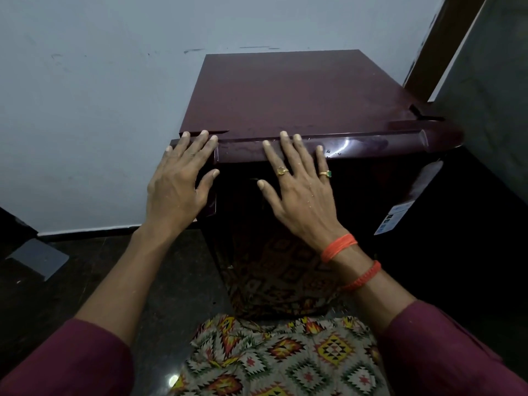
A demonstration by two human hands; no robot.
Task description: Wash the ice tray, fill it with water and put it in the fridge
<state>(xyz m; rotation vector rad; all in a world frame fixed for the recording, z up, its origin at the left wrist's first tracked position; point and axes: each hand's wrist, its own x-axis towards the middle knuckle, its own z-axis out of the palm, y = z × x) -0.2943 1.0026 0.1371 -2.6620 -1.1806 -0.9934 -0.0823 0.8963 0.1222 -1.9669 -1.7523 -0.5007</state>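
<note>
Floor (pixel 94 281): dark and polished; we see it in the lower left, running under the fridge.
Grey slab (pixel 37 261): lies flat on the floor at the far left, close to the wall.
Wall (pixel 85 110): pale blue-grey, behind and to the left of the fridge.
Left sleeve (pixel 65 364): maroon, ending below the elbow.
Left hand (pixel 177 178): laid flat on the left corner of the fridge door. Its fingertips reach the top edge and its thumb lies on the front face.
Grip, left: fingers straight and spread, clasping nothing.
Fridge (pixel 285 95): maroon, standing against the wall, its flat top bare.
Fridge door (pixel 371 144): the glossy front mirrors the patterned garment. We cannot tell whether it is fully seated.
Ice tray: we cannot tell where it lies from this view.
Right hand (pixel 297 192): pressed flat on the door's top band, near its middle, well apart from the left hand.
Grip, right: fingers straight and fanned, clasping nothing.
Rings (pixel 281 170): two gold rings on the right hand, one on the index finger and one on the little finger.
Orange threads (pixel 338 247): two bands tied round the right wrist.
Patterned garment (pixel 285 355): a geometric print, just below the door.
Sticker (pixel 397 218): pale label on the dark glossy face at the right.
Door frame (pixel 440 44): brown, in the upper right corner.
</note>
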